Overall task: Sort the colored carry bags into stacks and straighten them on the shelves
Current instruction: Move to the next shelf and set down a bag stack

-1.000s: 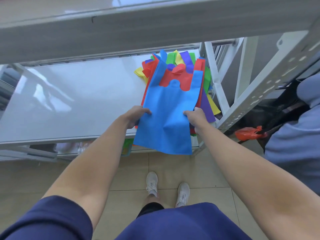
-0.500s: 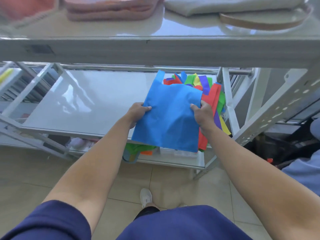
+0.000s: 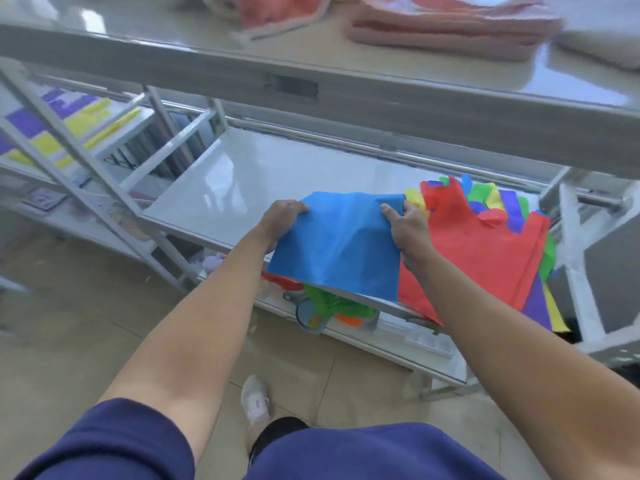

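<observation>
Between your two hands, one flat blue non-woven carry bag (image 3: 339, 247) overhangs the front edge of the glossy white middle shelf (image 3: 249, 181), creased, its handles out of sight. Your left hand (image 3: 282, 220) grips its left edge and your right hand (image 3: 407, 226) pinches its right edge. Just right of your right hand, one wide red non-woven bag (image 3: 485, 258) lies on a fanned pile of yellow, green, purple and blue bags (image 3: 498, 199); it covers them, so you cannot count them. Beyond your hands, folded pink cloths (image 3: 450, 26) are blurred and cut off.
</observation>
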Tool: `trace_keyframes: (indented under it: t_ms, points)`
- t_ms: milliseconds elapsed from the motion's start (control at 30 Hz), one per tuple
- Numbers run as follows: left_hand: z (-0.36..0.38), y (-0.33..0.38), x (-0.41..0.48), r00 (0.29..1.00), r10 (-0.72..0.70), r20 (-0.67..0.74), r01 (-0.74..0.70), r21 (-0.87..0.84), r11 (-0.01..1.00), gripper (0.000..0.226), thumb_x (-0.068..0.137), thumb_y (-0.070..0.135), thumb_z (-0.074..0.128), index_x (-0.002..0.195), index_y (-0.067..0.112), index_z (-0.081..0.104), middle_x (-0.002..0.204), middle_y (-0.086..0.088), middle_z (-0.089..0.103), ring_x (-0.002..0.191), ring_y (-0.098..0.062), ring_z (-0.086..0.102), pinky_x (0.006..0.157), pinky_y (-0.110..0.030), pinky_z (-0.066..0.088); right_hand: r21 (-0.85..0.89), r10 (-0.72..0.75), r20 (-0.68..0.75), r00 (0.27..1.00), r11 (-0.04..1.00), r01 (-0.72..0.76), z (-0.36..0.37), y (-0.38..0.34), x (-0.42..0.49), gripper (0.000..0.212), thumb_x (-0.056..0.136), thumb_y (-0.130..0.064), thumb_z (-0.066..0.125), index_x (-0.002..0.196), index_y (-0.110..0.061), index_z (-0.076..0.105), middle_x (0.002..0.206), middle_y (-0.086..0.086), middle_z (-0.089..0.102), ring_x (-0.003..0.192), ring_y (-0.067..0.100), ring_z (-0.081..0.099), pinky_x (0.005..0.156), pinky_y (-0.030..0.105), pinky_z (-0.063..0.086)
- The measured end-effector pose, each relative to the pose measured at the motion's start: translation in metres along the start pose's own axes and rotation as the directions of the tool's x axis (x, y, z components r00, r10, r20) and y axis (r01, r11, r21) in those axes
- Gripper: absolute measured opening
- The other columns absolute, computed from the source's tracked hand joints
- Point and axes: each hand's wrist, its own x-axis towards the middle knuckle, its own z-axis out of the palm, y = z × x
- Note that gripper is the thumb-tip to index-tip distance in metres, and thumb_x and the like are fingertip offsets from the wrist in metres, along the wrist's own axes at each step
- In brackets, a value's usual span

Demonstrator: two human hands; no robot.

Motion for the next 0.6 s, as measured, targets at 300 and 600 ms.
trace_keyframes:
  t_ms: [300, 600]
  points:
    - [-0.196, -0.046, 0.092, 0.994, -0.067, -0.091, 0.067, -0.008, 0.998, 0.027, 0.073, 0.037, 0.070, 0.091, 0.017, 0.072, 0.096, -0.008, 0.073, 0.085, -0.024, 0.066, 0.078, -0.036, 0.047, -0.049, 0.042, 0.013, 0.999, 0.998, -0.042, 0.204, -0.015, 0.031, 0.018, 0.097, -0.027, 0.063, 0.109, -0.016, 0.071, 0.106, 0.005, 0.077, 0.096, 0.028, 0.075, 0.084, 0.049, 0.063]
    - [-0.315, 0.004, 0.187, 0.972, 0.179, -0.151, -0.132, 0.278, 0.951, 0.022, 0.096, 0.024, 0.065, 0.077, 0.019, 0.054, 0.084, -0.004, 0.058, 0.073, -0.017, 0.054, 0.062, -0.027, 0.043, -0.095, -0.069, -0.009, 0.998, 0.993, 0.068, 0.323, -0.081, 0.106, 0.020, 0.095, -0.019, 0.067, 0.115, -0.022, 0.068, 0.109, 0.001, 0.077, 0.093, 0.020, 0.076, 0.090, 0.044, 0.062]
